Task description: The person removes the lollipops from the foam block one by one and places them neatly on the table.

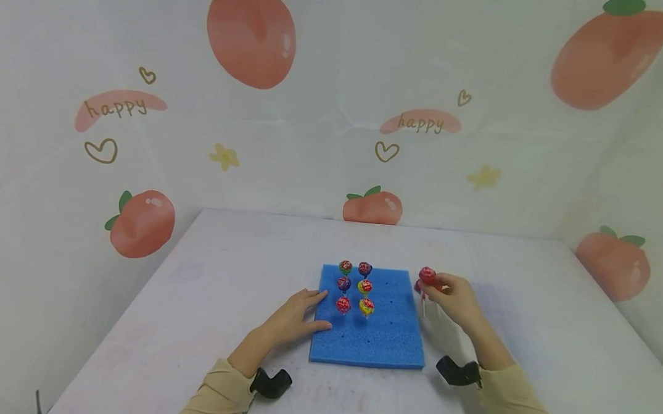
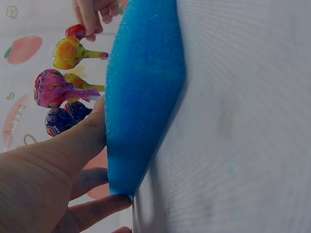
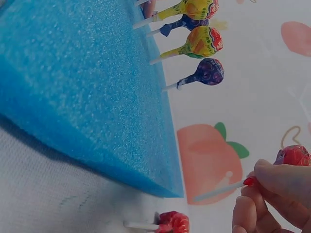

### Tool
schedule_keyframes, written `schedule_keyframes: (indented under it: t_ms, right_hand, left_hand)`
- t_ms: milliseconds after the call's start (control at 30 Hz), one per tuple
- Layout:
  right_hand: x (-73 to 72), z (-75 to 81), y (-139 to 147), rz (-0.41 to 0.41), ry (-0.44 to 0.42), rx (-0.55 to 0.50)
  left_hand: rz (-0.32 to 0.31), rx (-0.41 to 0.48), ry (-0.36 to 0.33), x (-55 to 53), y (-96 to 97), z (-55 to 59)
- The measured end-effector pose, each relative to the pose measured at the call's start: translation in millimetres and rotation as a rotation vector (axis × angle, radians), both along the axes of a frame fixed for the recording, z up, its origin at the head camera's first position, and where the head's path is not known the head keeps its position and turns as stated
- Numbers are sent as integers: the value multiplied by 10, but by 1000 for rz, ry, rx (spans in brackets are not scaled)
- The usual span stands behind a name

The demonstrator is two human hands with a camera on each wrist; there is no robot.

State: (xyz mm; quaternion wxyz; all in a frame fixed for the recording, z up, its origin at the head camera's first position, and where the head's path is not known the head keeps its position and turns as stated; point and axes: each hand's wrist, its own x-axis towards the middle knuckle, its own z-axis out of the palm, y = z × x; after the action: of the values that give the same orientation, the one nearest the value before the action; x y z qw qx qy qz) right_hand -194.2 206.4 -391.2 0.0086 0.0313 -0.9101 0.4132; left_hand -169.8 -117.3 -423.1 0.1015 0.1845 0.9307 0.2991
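Note:
A blue foam board [image 1: 383,345] lies on the table, with several wrapped lollipops standing in it in two columns. Among them are a pink one [image 2: 51,88], a yellow one [image 3: 201,42] and a dark purple one [image 3: 210,72]. My left hand [image 1: 290,319] rests at the board's left edge, thumb on the top face and fingers extended along the edge. To the right of the board, my right hand [image 1: 456,299] pinches a red lollipop [image 1: 427,275] near its head, the white stick pointing down. Another red lollipop [image 3: 172,222] lies on the table beside the board.
Small holes [image 1: 391,322] dot the right and front parts of the board. A white cloth [image 1: 252,253] covers the table. Behind it hangs a backdrop [image 1: 312,138] printed with peaches. Black wrist devices [image 1: 271,383] sit at both cuffs.

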Motion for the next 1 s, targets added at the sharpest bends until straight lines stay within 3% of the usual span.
schedule_keyframes:
  t_ms: [333, 500, 1000]
  right_hand:
    - [54, -17, 64, -31, -18, 35]
    - [56, -25, 102, -38, -1, 50]
    - [86, -8, 221, -57, -11, 62]
  left_hand:
    - [-33, 25, 39, 25, -17, 23]
    - [-8, 16, 5, 0, -6, -11]
    - [-1, -5, 7, -31, -6, -44]
